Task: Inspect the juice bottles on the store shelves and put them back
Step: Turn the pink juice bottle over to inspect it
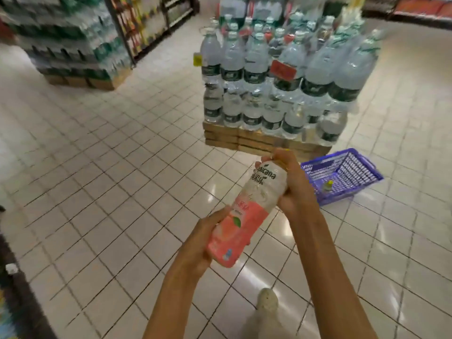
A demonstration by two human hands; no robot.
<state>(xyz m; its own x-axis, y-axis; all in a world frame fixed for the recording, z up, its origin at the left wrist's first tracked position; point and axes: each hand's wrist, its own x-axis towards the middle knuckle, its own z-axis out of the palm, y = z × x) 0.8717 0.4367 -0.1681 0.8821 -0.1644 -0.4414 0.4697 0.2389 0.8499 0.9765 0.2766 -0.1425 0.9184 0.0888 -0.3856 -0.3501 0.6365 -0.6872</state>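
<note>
Store aisle, "Tropicana"-labelled juice bottle [247, 211]

The juice bottle [247, 211] label reads "opicana", its start hidden.

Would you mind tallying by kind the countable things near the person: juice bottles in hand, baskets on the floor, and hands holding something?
Juice bottle, held tilted: 1
Blue basket on the tiled floor: 1
Hands gripping the bottle, left hand at its base and right hand at its top: 2
Total: 4
</note>
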